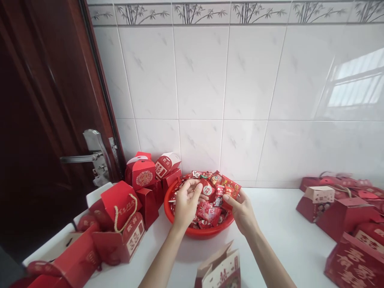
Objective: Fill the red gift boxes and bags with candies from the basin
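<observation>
A round red plastic basin point(198, 233) stands against the tiled wall, heaped with small wrapped sweets, mostly red with some pink point(207, 212). Over its left side is my left hand point(188, 200), its fingers curled at the edge of a red sweet packet point(207, 189) with a round white label. My right hand point(243, 210), at the basin's right side, pinches a red and gold sweet packet point(230, 187) between thumb and fingers. Nearer to me, between my forearms, stands an open-topped paper gift box point(220, 274), cut off by the lower edge of the view.
Red gift boxes point(126, 224), some with rope handles, crowd the left side. More red boxes point(345, 216) are grouped at the right on the white tabletop point(277, 224). At the left is a dark wooden door with a metal handle point(81, 159).
</observation>
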